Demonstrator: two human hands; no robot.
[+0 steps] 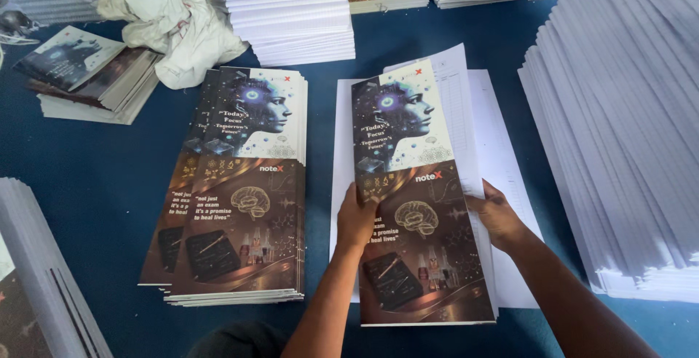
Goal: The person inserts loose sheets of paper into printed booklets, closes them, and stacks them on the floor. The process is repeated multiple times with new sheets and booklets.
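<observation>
**Both hands on a glossy cover sheet**

From the head camera I see my left hand (355, 220) and right hand (497, 216) each pressed to a long edge of a glossy printed cover sheet (419, 198), fingers closed over its sides; that grip pins the sheet rather than lifting it. The sheet is tall and rectangular, pale artwork above, dark brown below. It lies on plain white paper sheets (502, 154) spread over the blue desk (102, 183).

Just to its left sits a squared stack of matching covers (244, 191), slightly fanned at the edge. A tall slanted pile of white pages (626, 125) stands at the right. A crumpled off-white cloth (171, 16) lies at the far left, soft and creased.
</observation>
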